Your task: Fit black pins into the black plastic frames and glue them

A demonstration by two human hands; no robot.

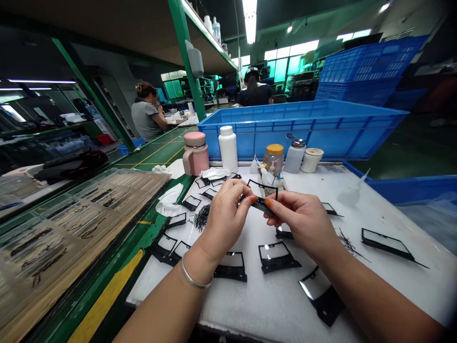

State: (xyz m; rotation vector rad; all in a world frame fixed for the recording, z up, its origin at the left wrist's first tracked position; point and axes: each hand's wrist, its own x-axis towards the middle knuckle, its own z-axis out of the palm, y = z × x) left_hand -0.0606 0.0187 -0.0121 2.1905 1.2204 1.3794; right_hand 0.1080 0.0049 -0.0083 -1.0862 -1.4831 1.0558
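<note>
Between my two hands, above the white work surface, is a small black plastic frame [264, 188] with a rectangular opening. My left hand [228, 209] pinches its left end, thumb and fingers pressed together. At the frame's lower right edge, my right hand [296, 212] grips it between thumb and fingers. Similar black frames lie around on the surface, among them one below my hands [279, 257] and one at the right [387, 243]. A heap of thin black strips [202, 217] lies left of my left hand. More loose strips [348, 243] lie right of my right wrist.
A large blue crate [303, 125] stands behind the surface. Before it are a pink mug [196, 157], a white bottle [227, 150], a yellow-lidded jar [274, 155] and a pump bottle [294, 157]. A compartment tray [71, 219] lies left. Two people sit farther back.
</note>
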